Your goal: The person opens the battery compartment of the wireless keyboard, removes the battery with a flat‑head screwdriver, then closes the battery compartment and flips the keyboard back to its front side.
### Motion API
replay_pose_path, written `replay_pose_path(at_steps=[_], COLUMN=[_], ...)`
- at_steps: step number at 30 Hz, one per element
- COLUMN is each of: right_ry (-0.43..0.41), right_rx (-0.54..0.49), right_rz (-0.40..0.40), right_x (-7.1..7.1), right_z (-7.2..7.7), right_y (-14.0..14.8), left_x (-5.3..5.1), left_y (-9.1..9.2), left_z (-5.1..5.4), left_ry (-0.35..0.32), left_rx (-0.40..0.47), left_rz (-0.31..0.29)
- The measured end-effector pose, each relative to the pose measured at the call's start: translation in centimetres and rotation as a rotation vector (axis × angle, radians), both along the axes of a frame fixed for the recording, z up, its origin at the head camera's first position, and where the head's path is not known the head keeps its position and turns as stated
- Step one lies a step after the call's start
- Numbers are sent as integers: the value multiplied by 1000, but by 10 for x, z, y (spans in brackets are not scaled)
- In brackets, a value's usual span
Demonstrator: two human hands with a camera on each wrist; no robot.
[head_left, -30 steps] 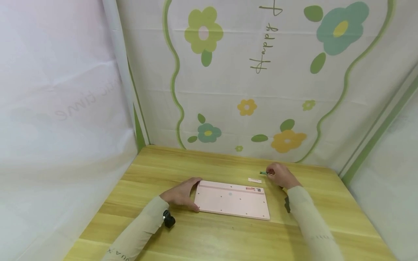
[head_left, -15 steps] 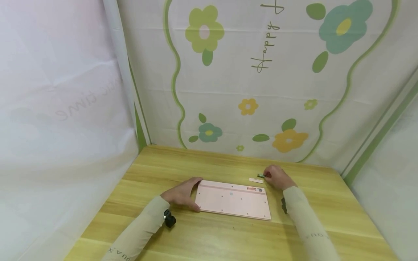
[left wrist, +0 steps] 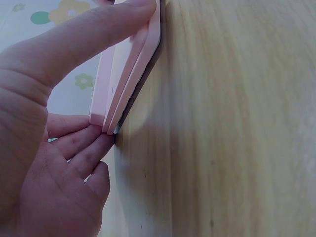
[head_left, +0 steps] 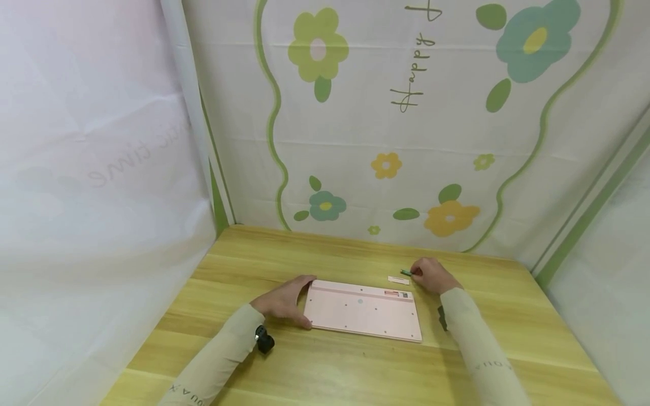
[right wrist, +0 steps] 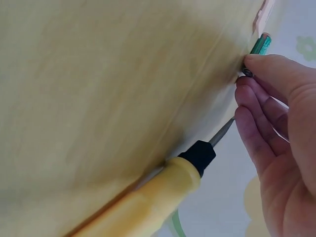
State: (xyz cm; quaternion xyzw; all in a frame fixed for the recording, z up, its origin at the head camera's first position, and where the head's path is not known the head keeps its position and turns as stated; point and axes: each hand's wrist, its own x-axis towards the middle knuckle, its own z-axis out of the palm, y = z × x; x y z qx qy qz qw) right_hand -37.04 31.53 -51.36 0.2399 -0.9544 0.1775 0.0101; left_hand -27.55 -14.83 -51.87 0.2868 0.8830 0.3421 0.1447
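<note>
A pale pink keyboard (head_left: 360, 313) lies underside up on the table, a small slot (head_left: 392, 293) uncovered near its far right corner. My left hand (head_left: 284, 301) grips its left end, thumb at the near corner and fingers at the far one; in the left wrist view the thumb of my left hand (left wrist: 54, 113) lies over the pink keyboard (left wrist: 128, 74). Beyond the keyboard's right end, my right hand (head_left: 431, 275) pinches a green battery (head_left: 405, 272). The right wrist view has the battery (right wrist: 261, 43) between thumb and fingers of my right hand (right wrist: 281, 118).
A small pink cover (head_left: 398, 280) lies between the keyboard and the battery. In the right wrist view a screwdriver with a yellow handle (right wrist: 148, 197) lies close to my right hand. The wooden table (head_left: 325, 361) ends at a flowered cloth (head_left: 355, 129).
Over the past second my right hand has moved slightly left and nearer the pink cover, still pinching the battery. My left hand keeps its grip on the keyboard.
</note>
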Motion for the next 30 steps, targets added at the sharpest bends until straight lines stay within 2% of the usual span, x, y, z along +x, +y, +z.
replay_pose_path(at_steps=[5, 15, 24, 30], right_ry=[1, 5, 34, 39], right_rx=[18, 35, 0, -12], right_rz=[13, 65, 179, 212], right_x=[1, 14, 18, 22], right_z=[8, 33, 29, 27], right_y=[0, -6, -18, -27], left_x=[0, 0, 0, 1], left_y=[0, -1, -1, 0], left_z=[0, 1, 0, 1], left_ry=[-4, -1, -6, -11], left_rx=[-8, -26, -25, -19], left_rz=[9, 31, 27, 23])
